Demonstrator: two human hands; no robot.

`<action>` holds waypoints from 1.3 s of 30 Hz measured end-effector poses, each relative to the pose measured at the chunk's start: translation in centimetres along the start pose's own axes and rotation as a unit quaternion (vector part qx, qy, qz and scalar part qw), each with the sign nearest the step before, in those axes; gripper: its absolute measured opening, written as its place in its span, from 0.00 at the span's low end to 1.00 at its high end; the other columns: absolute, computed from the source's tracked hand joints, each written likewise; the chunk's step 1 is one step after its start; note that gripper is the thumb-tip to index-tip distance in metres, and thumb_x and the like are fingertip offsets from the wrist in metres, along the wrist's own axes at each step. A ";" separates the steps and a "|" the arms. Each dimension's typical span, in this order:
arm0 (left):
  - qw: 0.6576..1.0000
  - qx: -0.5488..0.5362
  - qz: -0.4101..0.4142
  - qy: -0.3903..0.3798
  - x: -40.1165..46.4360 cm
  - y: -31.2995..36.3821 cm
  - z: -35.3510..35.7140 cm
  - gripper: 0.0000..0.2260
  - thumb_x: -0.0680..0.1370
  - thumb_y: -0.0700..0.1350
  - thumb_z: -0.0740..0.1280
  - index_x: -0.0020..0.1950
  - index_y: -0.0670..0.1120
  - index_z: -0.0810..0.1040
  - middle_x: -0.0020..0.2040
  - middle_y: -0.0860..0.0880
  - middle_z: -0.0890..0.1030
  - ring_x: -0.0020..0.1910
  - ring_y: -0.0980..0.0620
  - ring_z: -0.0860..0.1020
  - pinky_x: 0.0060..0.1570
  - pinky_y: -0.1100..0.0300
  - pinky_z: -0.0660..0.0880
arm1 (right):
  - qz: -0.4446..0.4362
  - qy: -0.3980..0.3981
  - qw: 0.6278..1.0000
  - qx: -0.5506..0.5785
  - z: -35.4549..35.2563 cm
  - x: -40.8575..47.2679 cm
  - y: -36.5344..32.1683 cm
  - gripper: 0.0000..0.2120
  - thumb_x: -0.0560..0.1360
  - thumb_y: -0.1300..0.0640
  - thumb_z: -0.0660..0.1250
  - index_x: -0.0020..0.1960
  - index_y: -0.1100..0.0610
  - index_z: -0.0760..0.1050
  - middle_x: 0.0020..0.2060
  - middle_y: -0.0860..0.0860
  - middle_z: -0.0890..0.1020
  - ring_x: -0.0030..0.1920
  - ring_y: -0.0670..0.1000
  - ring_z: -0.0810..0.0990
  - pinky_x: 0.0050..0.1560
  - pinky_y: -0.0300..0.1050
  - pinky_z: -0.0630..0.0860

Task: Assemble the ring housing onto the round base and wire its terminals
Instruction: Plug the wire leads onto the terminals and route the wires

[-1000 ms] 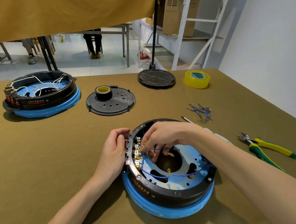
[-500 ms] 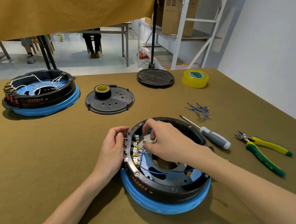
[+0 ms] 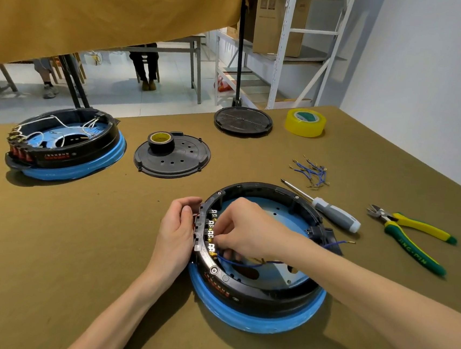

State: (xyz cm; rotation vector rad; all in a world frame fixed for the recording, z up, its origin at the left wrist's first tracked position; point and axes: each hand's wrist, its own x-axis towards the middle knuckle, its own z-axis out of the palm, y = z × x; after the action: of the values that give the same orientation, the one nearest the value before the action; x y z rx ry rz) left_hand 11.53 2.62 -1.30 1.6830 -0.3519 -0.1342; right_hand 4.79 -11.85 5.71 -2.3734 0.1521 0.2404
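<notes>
The black ring housing sits on the round blue base in front of me. A row of brass terminals lines its left inner wall. My left hand grips the outside of the ring at the terminal block. My right hand reaches inside and pinches a blue wire at the lower terminals. The wire runs across the base, and its far end sticks out over the right rim.
A second wired housing on a blue base stands far left. A black cover with a tape roll, a black disc, yellow tape, spare blue wires, a screwdriver and pliers lie around.
My right hand has moved down along the terminal row toward the lower terminals. The screwdriver it hid a second ago is in view. My left hand stays on the ring.
</notes>
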 end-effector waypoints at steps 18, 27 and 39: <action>1.000 -0.001 0.010 0.025 0.2 -0.3 0.8 0.14 0.88 0.46 0.55 0.55 0.52 0.80 0.49 0.51 0.84 0.47 0.61 0.82 0.48 0.59 0.77 | 0.078 0.378 0.922 -0.039 -10.4 -4.6 10.5 0.05 0.79 0.55 0.69 0.46 0.51 0.84 0.43 0.48 0.85 0.45 0.47 0.82 0.46 0.44 0.76; 1.000 0.006 -0.013 0.026 0.3 0.7 3.3 0.15 0.88 0.44 0.55 0.50 0.53 0.79 0.49 0.50 0.83 0.51 0.55 0.81 0.44 0.60 0.75 | 0.374 0.230 0.867 -0.237 -10.8 -8.3 20.0 0.31 0.79 0.36 0.61 0.72 0.57 0.67 0.72 0.62 0.69 0.71 0.63 0.69 0.68 0.61 0.70; 1.000 -0.001 -0.030 0.007 0.7 1.1 6.2 0.14 0.87 0.43 0.56 0.49 0.52 0.79 0.50 0.49 0.83 0.51 0.52 0.81 0.42 0.59 0.74 | 0.293 0.313 0.807 -0.406 -9.5 -9.8 21.5 0.22 0.86 0.42 0.48 0.63 0.56 0.73 0.58 0.56 0.77 0.56 0.58 0.79 0.57 0.54 0.73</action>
State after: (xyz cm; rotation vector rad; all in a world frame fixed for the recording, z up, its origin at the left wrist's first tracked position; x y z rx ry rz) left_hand 10.27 -3.62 -1.07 1.6930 -0.2911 -0.1664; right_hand -7.41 -33.55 0.25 -3.0993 1.3521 -0.2793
